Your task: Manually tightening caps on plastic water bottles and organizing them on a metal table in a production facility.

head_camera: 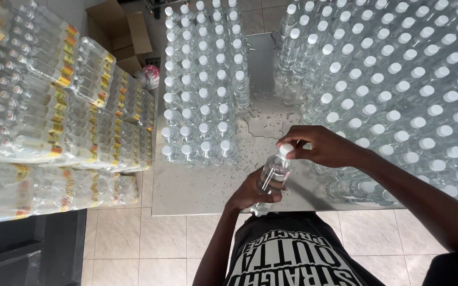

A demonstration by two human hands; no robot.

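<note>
A wet steel bench [197,185] fills the frame's centre; left hand [250,193] clamps the slippery clear water bottle [272,177], right hand [322,146] fingers pinch its white cap [286,149].

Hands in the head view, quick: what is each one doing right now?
Left hand: closed around the body of a clear plastic bottle.
Right hand: fingers pinched on the bottle's white cap.
</note>
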